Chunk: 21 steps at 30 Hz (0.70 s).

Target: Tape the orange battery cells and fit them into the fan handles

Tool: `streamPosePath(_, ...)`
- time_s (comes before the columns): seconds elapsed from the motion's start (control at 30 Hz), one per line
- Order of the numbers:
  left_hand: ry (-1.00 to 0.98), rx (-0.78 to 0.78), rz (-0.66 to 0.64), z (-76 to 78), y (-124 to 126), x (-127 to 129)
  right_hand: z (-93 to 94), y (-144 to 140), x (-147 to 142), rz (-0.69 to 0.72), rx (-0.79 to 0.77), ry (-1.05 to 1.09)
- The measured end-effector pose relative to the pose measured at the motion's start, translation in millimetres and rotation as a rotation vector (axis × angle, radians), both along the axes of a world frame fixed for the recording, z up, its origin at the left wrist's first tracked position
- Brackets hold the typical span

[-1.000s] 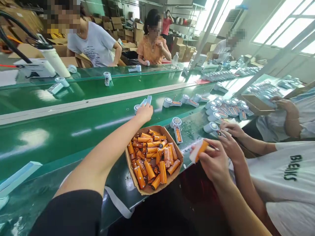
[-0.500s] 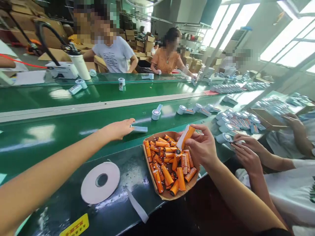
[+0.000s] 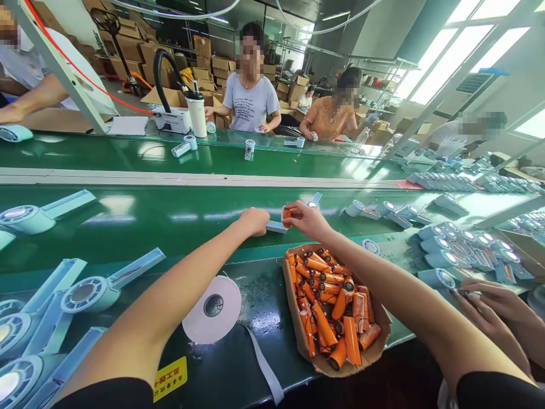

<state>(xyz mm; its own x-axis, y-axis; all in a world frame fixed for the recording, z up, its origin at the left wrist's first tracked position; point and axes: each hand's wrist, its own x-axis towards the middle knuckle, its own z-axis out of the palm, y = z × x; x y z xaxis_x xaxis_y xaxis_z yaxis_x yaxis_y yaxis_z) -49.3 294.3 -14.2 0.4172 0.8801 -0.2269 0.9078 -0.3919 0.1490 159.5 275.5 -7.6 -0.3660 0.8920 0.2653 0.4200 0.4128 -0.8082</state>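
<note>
My left hand (image 3: 254,220) is closed on a pale blue fan handle piece (image 3: 276,227) lying on the green conveyor belt (image 3: 170,218). My right hand (image 3: 307,218) meets it from the right, pinching an orange cylindrical battery (image 3: 286,214) against the end of that piece. Just below my right forearm sits a cardboard tray (image 3: 377,351) heaped with several orange batteries with wires. A white roll of tape (image 3: 212,309) lies on the near ledge under my left forearm.
Pale blue fan housings (image 3: 87,292) lie at the near left, and many more (image 3: 443,250) are spread at the right. A co-worker's hands (image 3: 494,309) work at the lower right. Other people sit across the belt beside cardboard boxes and a white machine (image 3: 172,118).
My view swung left. My left hand drew the blue piece toward me on the belt. My right hand carried the orange battery from above the tray out to that piece.
</note>
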Motion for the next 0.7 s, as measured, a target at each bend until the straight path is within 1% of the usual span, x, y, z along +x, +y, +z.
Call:
streamPosePath(0.13,-0.063,-0.051,0.020,5.8,10,2,-13.6,16,6,0.003,0.010,-0.156)
streamPosePath(0.27,-0.125,-0.080,0.021,7.4,11,3,-22.2,19,10,0.071,0.084,-0.315)
streamPosePath(0.33,-0.149,-0.086,0.028,6.8,10,5,-24.2,17,12,0.083,0.113,-0.386)
streamPosePath(0.43,-0.170,-0.088,0.065,4.8,9,11,-24.5,12,14,0.101,0.138,-0.459)
streamPosePath(0.5,-0.176,-0.091,0.095,2.9,9,17,-23.2,10,13,0.118,0.172,-0.589)
streamPosePath(0.57,-0.178,-0.090,0.123,1.1,9,22,-20.9,11,12,0.106,0.199,-0.733)
streamPosePath(0.63,-0.178,-0.086,0.148,-0.1,9,27,-18.2,14,10,0.075,0.200,-0.826)
streamPosePath(0.7,-0.181,-0.082,0.168,-0.7,10,32,-15.7,17,8,0.077,0.180,-0.871)
